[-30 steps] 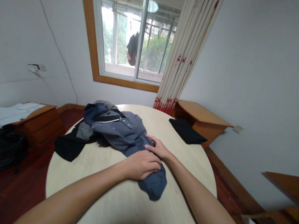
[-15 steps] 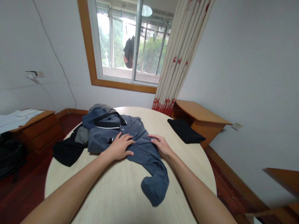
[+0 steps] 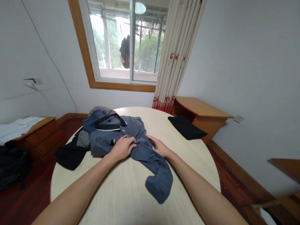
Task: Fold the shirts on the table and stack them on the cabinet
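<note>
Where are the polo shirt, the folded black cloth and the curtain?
Polo shirt (image 3: 134,125): head view, on its body beside the buttons.
Folded black cloth (image 3: 187,127): head view, middle of its top.
Curtain (image 3: 172,75): head view, cream fabric below the flowers.

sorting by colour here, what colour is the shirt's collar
The collar is black with a thin white edge; it shows best in the head view.

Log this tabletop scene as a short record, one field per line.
Left hand: on the front of the grey-blue shirt, below its buttons; grip unclear
Right hand: at the shirt's right-hand edge
Shirt: rumpled, black collar with white edging, a narrow part trailing toward the person
Left side: black cloth and grey cloth beside the shirt
Right side: black cloth, folded flat
Surface: round pale table
</note>
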Available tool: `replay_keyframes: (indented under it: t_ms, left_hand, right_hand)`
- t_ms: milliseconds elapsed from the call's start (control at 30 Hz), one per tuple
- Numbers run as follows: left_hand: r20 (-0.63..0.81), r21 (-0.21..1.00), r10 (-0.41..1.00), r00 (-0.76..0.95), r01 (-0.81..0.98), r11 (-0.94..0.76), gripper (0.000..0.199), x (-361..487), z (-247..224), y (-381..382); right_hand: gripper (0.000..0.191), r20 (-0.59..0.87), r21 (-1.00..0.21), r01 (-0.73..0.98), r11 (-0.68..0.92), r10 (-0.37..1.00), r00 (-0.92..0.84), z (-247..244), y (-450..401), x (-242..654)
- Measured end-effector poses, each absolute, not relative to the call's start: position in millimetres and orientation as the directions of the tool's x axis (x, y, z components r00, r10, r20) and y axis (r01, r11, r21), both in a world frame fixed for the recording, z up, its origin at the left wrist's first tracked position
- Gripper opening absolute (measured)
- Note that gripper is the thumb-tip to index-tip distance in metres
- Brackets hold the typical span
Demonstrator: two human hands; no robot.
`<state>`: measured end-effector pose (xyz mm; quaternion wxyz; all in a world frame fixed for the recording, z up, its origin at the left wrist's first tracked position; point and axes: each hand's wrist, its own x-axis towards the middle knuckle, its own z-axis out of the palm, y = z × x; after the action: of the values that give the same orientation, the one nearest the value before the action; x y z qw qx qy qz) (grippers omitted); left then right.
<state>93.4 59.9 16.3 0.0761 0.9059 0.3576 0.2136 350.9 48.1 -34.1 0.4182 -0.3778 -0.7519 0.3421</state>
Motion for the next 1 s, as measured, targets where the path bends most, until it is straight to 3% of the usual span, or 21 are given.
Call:
replay_keyframes:
  t_ms: [300, 467, 567, 667, 733, 867, 933, 1000]
  left_hand:
    - [0.357, 0.532, 0.746, 0.562, 0.535, -0.657, 0.019, 98, 17, 55]
    - [0.483, 0.648, 0.816, 0.317, 0.497, -0.577, 0.022, 86, 33, 65]
    - [0.534, 0.734, 0.823, 0.194, 0.377, -0.565, 0.030, 77, 44, 71]
    - [0.524, 0.806, 0.825, 0.211, 0.189, -0.561, 0.043, 67, 53, 74]
    - [0.490, 0.850, 0.837, 0.242, 0.078, -0.520, 0.050, 62, 56, 74]
    - [0.394, 0.913, 0.879, 0.267, -0.008, -0.407, 0.065, 57, 57, 74]
    - [0.368, 0.908, 0.879, 0.304, 0.085, -0.409, 0.066, 59, 55, 74]
    - [0.362, 0.839, 0.847, 0.389, 0.260, -0.478, 0.060, 64, 51, 71]
  right_hand:
    - [0.057, 0.348, -0.902, 0.151, 0.405, 0.887, -0.302, -20, 43, 311]
    - [0.058, 0.175, -0.975, 0.065, 0.214, 0.911, -0.373, 30, 14, 354]
    - [0.070, 0.172, -0.983, -0.009, 0.184, 0.902, -0.396, 54, -12, 396]
    - [0.075, 0.312, -0.949, -0.119, 0.293, 0.926, -0.212, 62, -17, 424]
    - [0.068, 0.331, -0.938, -0.128, 0.323, 0.942, -0.048, 57, -4, 426]
    - [0.053, 0.186, -0.977, 0.115, 0.178, 0.981, 0.062, 26, 34, 402]
    - [0.047, 0.249, -0.916, 0.327, 0.231, 0.968, 0.016, 7, 45, 384]
    - [0.046, 0.372, -0.780, 0.497, 0.380, 0.920, -0.121, -10, 48, 367]
